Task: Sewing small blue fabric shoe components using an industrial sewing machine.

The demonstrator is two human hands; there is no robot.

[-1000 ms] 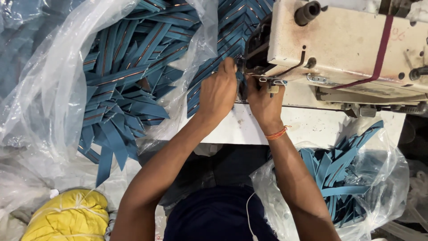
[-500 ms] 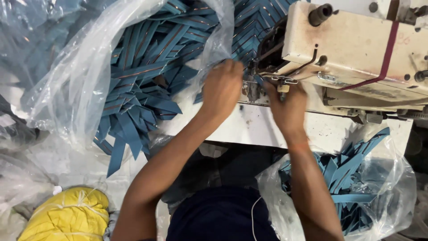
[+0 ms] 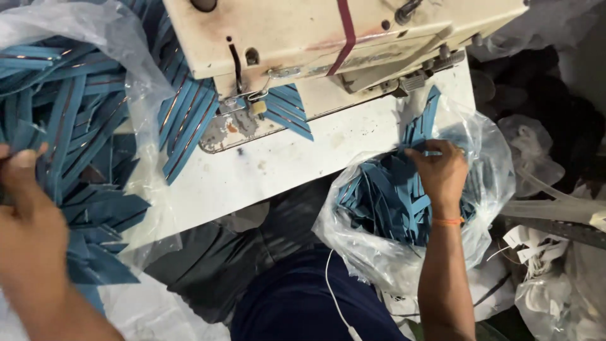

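Big change from half a second back: both hands were up at the needle area of the sewing machine (image 3: 328, 44), now they've split apart. The right hand (image 3: 442, 173) has dropped into the clear plastic bag (image 3: 379, 252) on the right side, fingers curled down among the blue fabric strips (image 3: 385, 202) in there, and one strip sticks up just past the fingertips. Looks like they're closing on a strip, but I can't tell for sure if anything's actually pinched. An orange band sits on that wrist.

The left hand (image 3: 28, 227) swung out to the far left and sits blurry at the edge of the big pile of blue strips (image 3: 82, 126) in the other bag. Thumb's up and apart from the rest; whether the fingers grip anything I can't tell. The white table (image 3: 284, 170) lies between both hands, and one strip lies under the machine's foot.
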